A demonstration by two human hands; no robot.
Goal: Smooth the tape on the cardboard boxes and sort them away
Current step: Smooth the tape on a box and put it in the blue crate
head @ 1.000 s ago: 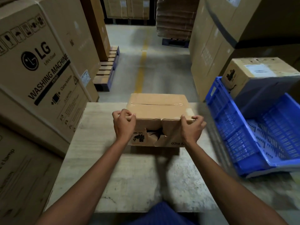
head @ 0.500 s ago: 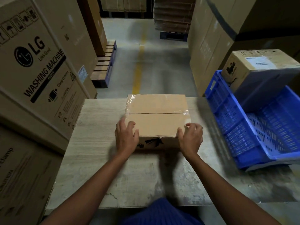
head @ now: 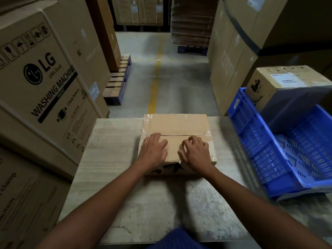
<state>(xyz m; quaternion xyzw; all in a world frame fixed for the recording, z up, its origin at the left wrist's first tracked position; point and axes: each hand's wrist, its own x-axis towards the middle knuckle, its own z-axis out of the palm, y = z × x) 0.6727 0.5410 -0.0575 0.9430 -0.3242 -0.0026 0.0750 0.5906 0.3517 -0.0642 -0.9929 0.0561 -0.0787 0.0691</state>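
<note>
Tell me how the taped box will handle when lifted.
The cardboard box probably keeps its shape, though its crumpled near face may give. Glossy tape could feel slick. Low and flat, it likely won't tip.

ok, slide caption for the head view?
On the table, the left hand and right hand rest on the taped cardboard box, blue crate alongside.

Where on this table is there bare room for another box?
Bare: the pale wooden table between the washing-machine carton and the taped brown cardboard box, and the near stretch before that box, crossed by both forearms. Crowded: the right side, where the blue plastic crate sits.
</note>
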